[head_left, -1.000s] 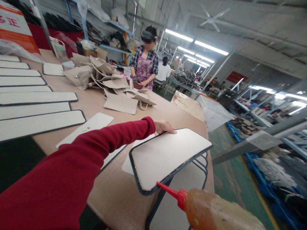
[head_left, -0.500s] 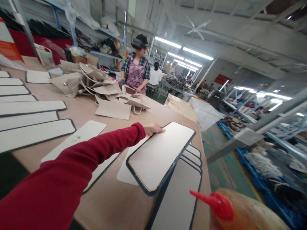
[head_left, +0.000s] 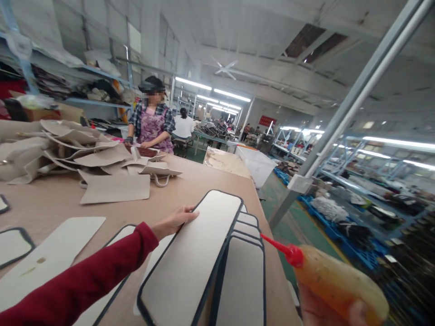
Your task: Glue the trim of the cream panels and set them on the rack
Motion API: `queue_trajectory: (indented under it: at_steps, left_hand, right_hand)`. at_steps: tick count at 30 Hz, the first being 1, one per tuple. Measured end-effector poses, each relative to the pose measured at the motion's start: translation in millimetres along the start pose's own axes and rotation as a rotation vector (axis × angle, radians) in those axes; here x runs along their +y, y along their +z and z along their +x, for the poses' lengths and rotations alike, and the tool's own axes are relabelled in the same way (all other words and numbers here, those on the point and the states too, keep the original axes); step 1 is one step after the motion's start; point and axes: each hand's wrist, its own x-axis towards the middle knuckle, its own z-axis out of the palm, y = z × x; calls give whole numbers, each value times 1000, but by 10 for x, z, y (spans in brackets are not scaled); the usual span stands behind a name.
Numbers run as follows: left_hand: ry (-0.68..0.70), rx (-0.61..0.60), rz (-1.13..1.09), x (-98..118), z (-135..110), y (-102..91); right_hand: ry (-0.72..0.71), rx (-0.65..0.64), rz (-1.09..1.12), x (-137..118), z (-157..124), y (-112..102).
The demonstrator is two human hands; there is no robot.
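Observation:
My left hand (head_left: 177, 220) grips the left edge of a long white panel (head_left: 195, 253) with rounded corners and a dark border, thumb on top. The panel is tilted above the table. Beneath and to its right lies a stack of similar dark-edged panels (head_left: 243, 271), fanned at the far end. Low on the right, my right hand (head_left: 326, 304) is wrapped round a squeeze bottle (head_left: 340, 280) of amber liquid. Its red nozzle (head_left: 282, 246) points left towards the stack, apart from it. More panels (head_left: 115, 271) lie under my left arm, partly hidden.
Beige bag pieces (head_left: 112, 185) are heaped on the brown table (head_left: 190, 174) at the back left. A co-worker (head_left: 152, 122) in a patterned apron stands beyond. A white bin (head_left: 256, 165) and a slanting metal post (head_left: 316, 158) stand past the table's right edge.
My view has swung right and down. The held panel now reaches nearer to me over the stack. The bottle has come further into view, with my right hand now showing around it.

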Motion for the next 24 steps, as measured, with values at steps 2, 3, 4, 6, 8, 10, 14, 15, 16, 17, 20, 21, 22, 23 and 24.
queue_trajectory:
  at_steps: [2,3,4,6,8,10,14,15,16,17,20,21,22,23,24]
  left_hand:
    - [18,-14,10,-15,-57,4]
    - [25,-15,12,-14,-87,10]
    - [28,-16,13,-9,-116,18]
    - [20,-22,12,14,-168,39]
    - [1,-30,8,43,-200,56]
    - [-14,-28,2,65,-206,62]
    - [-35,-11,-4,73,-184,41]
    - [-38,-10,-5,71,-179,32]
    - [-39,-13,-6,68,-176,22]
    - [-38,-16,-7,66,-174,14]
    - [-22,-21,11,46,-176,10]
    - [-15,-20,25,32,-178,22]
    - [-5,-18,42,12,-180,43]
    - [7,-19,60,-13,-182,71]
    - [20,-22,79,-42,-185,106]
  right_hand:
    - [19,43,122,-62,-25,137]
    - [6,56,148,-81,-48,208]
    - [-3,61,162,-91,-75,273]
    - [-12,38,164,-83,-133,371]
    - [-20,1,139,-50,-187,420]
    - [-21,-29,106,-5,-225,432]
    - [22,-68,44,69,-246,430]
    - [25,-64,37,83,-243,429]
    - [27,-68,31,96,-238,426]
    - [28,-81,32,110,-232,422]
    - [64,-138,26,166,-208,406]
    - [85,-135,20,193,-197,408]
    - [101,-120,16,224,-183,418]
    - [110,-109,16,260,-165,436]
    - [111,-115,19,299,-144,460]
